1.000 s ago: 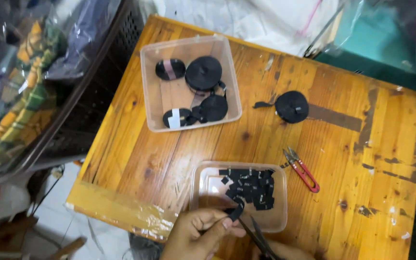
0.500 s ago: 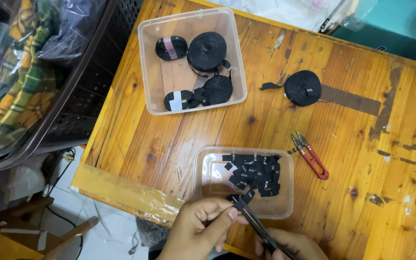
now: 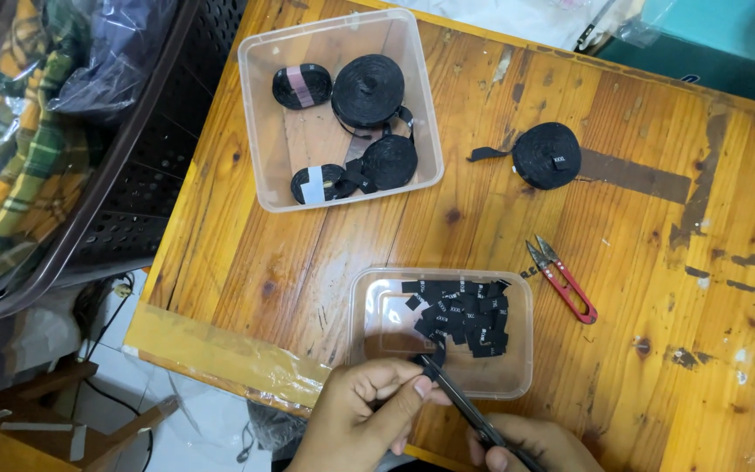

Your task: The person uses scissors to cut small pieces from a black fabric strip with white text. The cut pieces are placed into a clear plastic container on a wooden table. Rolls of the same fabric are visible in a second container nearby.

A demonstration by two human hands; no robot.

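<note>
Worn wooden table [image 3: 657,288]. My left hand [image 3: 364,415] at 6 o'clock pinches black strip [image 3: 460,404] tight; right hand [image 3: 530,444] grips its lower end. Small tub [image 3: 369,306] of black tags [image 3: 460,315] just above; red snips [image 3: 563,280] at 3 o'clock.

Pinching a small black label [image 3: 428,359] with left hand [image 3: 367,411] at the clear tub [image 3: 369,308] (label-filled), right hand [image 3: 530,444] gripping black scissors [image 3: 469,409].

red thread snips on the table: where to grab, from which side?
Grip the red thread snips by the looped red handle end, coming from above on the near-right side. They lie flat on the wooden table with the bare pointed blades aimed up-left, so the handle is likely the safer, wider hold, with open table around it.
</note>
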